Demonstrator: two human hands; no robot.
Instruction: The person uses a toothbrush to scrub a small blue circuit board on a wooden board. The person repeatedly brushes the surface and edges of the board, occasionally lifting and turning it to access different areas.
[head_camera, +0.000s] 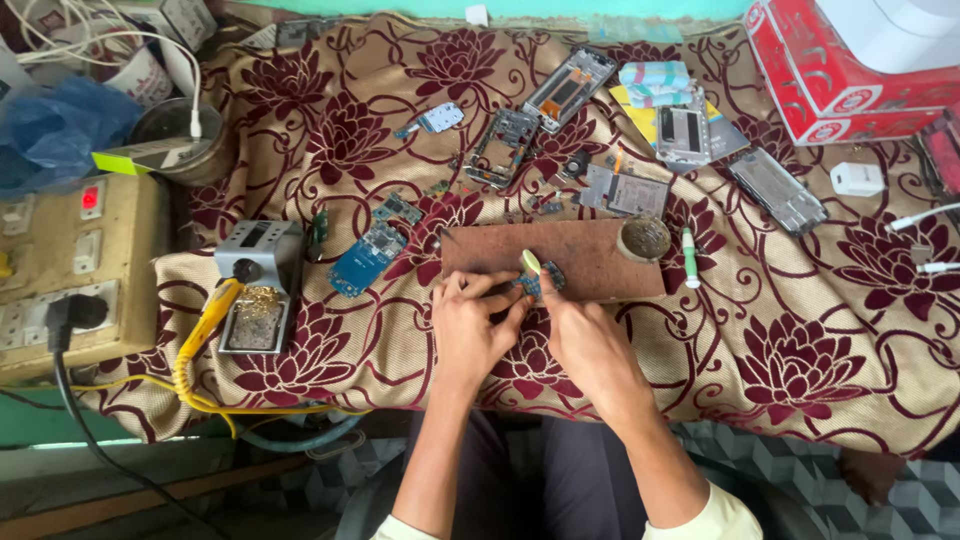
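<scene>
Small circuit board (533, 281) pinched between left hand (472, 330) and right hand (588, 345) grips.

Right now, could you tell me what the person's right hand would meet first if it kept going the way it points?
Probably the small dark circuit board at its fingers on the brown wooden work board; the right hand points up and leftward, though depth is unclear.

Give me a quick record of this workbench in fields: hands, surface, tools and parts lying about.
Left hand: fingers on a small circuit board
Right hand: pinches the same board, beside a yellow-green tool tip
Work surface: brown wooden board on a floral cloth
Left side: soldering station, blue circuit board
Behind: phone frames
</scene>
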